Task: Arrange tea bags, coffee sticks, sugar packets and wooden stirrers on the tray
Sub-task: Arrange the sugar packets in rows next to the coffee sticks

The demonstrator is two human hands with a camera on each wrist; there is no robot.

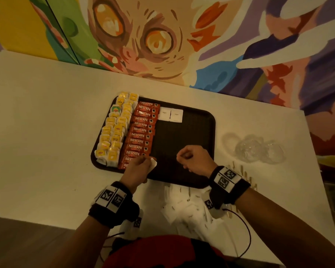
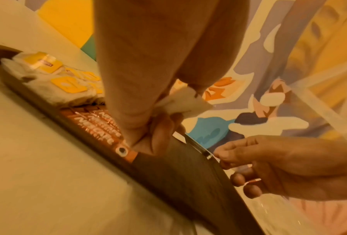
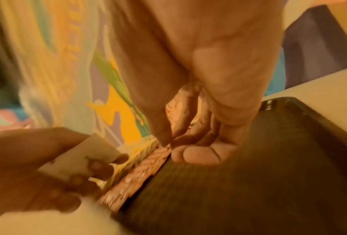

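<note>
The setting appears to be a café or hospitality refreshment area. A white table [image 1: 46,117] stands against a wall covered by a large, brightly painted cartoon mural [image 1: 162,39]. A dark serving tray [image 1: 201,128] holds rows of tea bags [image 1: 114,132] and Nescafé coffee sticks [image 1: 141,132], with clear plastic lids or cups [image 1: 255,149] beside it.

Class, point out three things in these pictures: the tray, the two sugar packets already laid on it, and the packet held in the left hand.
tray [image 1: 184,149], head view, bare dark floor.
two sugar packets [image 1: 171,114], head view, where they meet.
packet in the left hand [image 2: 185,103], left wrist view, its white face.
</note>
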